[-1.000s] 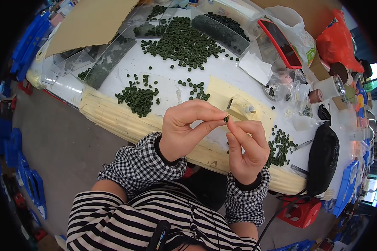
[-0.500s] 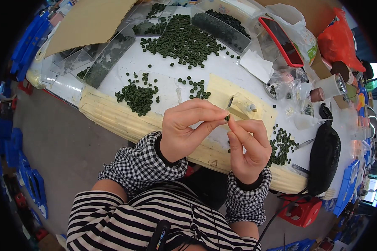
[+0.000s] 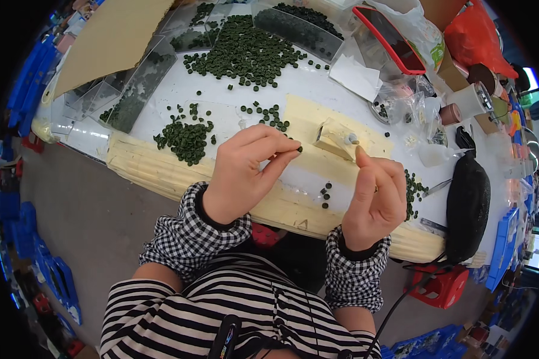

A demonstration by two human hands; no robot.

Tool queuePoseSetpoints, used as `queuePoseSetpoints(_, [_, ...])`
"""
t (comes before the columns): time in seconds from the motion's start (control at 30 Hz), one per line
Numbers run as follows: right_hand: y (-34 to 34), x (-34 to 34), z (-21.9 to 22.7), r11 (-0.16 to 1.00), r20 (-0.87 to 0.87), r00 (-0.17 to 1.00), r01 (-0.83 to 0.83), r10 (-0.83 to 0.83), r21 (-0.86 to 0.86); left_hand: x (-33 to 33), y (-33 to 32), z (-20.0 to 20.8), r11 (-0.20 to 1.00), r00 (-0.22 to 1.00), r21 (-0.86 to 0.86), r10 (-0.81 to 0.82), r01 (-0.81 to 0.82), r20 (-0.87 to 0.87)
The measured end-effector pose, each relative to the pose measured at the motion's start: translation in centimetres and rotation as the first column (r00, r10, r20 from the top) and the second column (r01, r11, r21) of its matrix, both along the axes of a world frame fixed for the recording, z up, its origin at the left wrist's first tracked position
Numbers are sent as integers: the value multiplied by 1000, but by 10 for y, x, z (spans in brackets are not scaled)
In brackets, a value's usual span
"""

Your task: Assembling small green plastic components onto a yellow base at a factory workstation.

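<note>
I hold a small dark green piece (image 3: 300,149) pinched in my left hand (image 3: 242,170), to the left of the pale block (image 3: 334,142). My right hand (image 3: 374,200) is at the block's near right; whether its fingers grip something, I cannot tell. Beyond the block, leftward, lies a large green heap (image 3: 242,54).

Left hand (image 3: 238,173) partly hides a green piece (image 3: 300,149); top edge crops cardboard (image 3: 108,48).

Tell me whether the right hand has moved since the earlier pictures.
Yes: the right hand has moved rightward, judged against the pale block, away from the left hand.
</note>
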State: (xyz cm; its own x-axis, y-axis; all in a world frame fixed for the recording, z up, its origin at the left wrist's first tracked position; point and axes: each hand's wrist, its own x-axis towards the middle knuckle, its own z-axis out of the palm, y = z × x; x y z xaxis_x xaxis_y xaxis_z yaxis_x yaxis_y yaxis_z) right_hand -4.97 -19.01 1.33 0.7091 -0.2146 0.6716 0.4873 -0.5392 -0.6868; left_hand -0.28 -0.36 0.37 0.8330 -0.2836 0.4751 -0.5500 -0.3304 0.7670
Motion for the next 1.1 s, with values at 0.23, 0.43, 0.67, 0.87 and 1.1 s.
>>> queuePoseSetpoints(0.23, [-3,-5,1,992,47,992,119,-121,37,3,8,-1,937,980,328,61,-122,190])
queuePoseSetpoints(0.43, [-3,-9,5,983,17,983,183,-183,35,-12,-8,2,965,990,237,-128,112,54])
queuePoseSetpoints(0.67, [-7,-6,0,987,55,988,138,-143,79,-24,-37,-10,951,976,228,-219,211,9])
queuePoseSetpoints(0.87, [-5,-6,0,984,60,989,126,-134,125,-23,-34,-10,953,978,236,-205,193,29])
queuePoseSetpoints(1.1, [-4,-4,0,981,42,989,136,-143,138,-23,-16,0,975,911,-47,-218,215,-351])
